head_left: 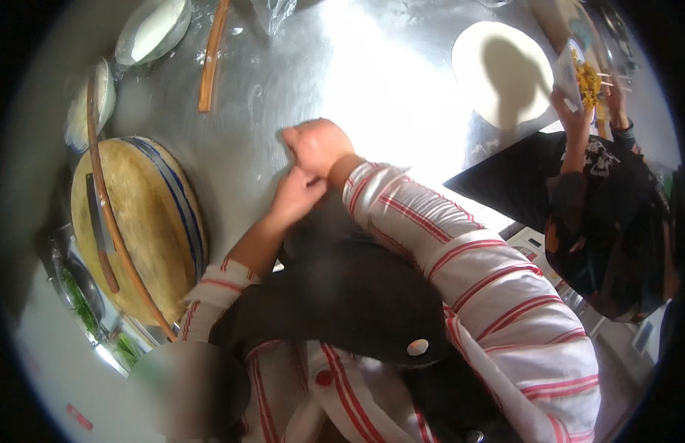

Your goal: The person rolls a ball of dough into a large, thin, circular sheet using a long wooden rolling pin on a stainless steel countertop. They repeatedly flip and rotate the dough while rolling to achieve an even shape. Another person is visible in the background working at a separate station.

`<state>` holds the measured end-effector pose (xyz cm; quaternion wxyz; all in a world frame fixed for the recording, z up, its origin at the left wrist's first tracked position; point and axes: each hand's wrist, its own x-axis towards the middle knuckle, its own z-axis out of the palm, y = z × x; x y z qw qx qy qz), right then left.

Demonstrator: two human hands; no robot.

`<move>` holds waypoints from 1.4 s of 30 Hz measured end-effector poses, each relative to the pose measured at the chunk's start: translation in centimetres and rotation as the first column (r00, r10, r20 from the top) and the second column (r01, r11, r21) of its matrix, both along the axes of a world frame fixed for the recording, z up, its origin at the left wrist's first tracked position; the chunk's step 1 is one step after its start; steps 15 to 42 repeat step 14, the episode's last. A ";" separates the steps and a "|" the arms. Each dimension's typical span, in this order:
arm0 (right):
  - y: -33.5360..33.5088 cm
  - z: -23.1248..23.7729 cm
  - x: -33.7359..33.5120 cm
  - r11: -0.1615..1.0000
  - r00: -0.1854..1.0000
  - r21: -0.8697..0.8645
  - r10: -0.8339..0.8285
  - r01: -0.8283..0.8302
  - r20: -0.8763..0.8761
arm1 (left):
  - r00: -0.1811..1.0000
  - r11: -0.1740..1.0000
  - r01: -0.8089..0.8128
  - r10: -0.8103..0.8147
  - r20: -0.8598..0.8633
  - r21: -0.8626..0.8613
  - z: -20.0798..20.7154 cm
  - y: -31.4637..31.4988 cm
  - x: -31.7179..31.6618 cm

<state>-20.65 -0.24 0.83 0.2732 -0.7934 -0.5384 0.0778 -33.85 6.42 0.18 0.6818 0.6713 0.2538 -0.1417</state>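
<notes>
Over the near part of the metal table, my two hands are together. My right hand [320, 146] is curled, its back turned up and its thumb side to the left; what lies inside the fingers is hidden. My left hand [295, 198] sits just below it, its bent fingers against the underside of my right wrist. Whether those fingers pinch anything there, I cannot make out. Both arms wear white sleeves with red stripes, and the right sleeve [424, 214] reaches the wrist.
At left, a round chopping block [147, 199] carries a cleaver [99, 221] and a long wooden stick [110, 210]. Bowls of white stuff [154, 33] and a flat stick [212, 59] lie beyond. A white round sheet [468, 70] lies far right, near a person [604, 214] holding food and chopsticks.
</notes>
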 end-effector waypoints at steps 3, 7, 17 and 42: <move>1.8 2.2 1.5 0.950 0.955 -0.292 -0.182 0.110 -0.234 | 0.987 0.994 -0.107 0.107 -0.119 0.005 1.0 0.2 2.2; 0.7 1.4 5.9 0.887 0.986 -0.458 -0.020 -0.059 -0.166 | 0.996 0.872 -0.037 -0.007 0.090 0.488 2.0 0.6 4.1; -4.7 0.9 -0.9 0.973 0.969 0.034 -0.229 0.227 0.093 | 0.979 0.967 -0.116 0.073 0.192 0.226 -2.0 0.4 2.3; -4.7 0.9 -0.9 0.973 0.969 0.034 -0.229 0.227 0.093 | 0.979 0.967 -0.116 0.073 0.192 0.226 -2.0 0.4 2.3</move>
